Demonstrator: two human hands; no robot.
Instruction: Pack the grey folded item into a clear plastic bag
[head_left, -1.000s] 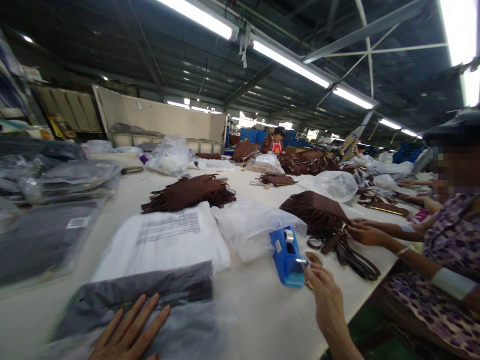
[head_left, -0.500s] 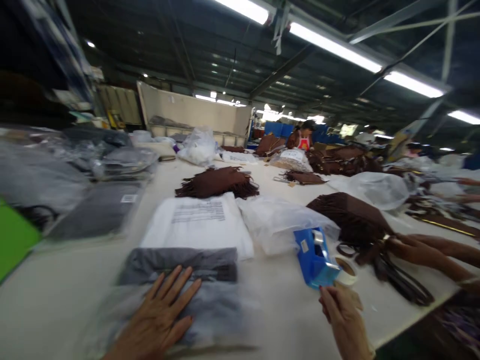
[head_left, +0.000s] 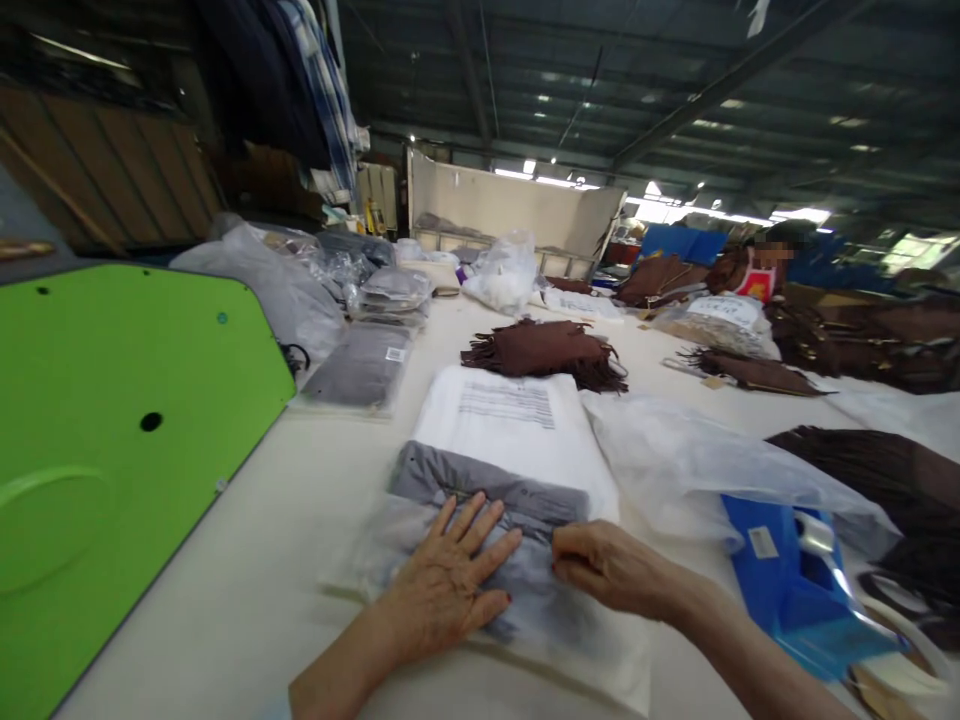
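My left hand (head_left: 450, 580) lies flat with spread fingers on a clear plastic bag (head_left: 600, 650) holding a folded grey item (head_left: 487, 475). Beside it, my right hand (head_left: 607, 570) is closed, thumb and fingers pinched together against the bag's upper right part. Whatever is between those fingers is hidden. Under the far end of the grey item is a stack of white printed bags (head_left: 510, 410). To the right stands a blue tape dispenser (head_left: 780, 570) with a roll of clear tape.
A green panel (head_left: 135, 440) rises at the left. Bagged grey items (head_left: 356, 365) are piled behind it. A brown fringed bag (head_left: 540, 350) lies beyond the white stack. Loose clear plastic (head_left: 690, 450) and a dark brown fringed bag (head_left: 877, 470) lie on the right. Another person (head_left: 757, 270) is farther back.
My right hand has moved left from the tape dispenser's front edge onto the bag. The left hand stays flat on it. The view has turned left, bringing more of the green panel in.
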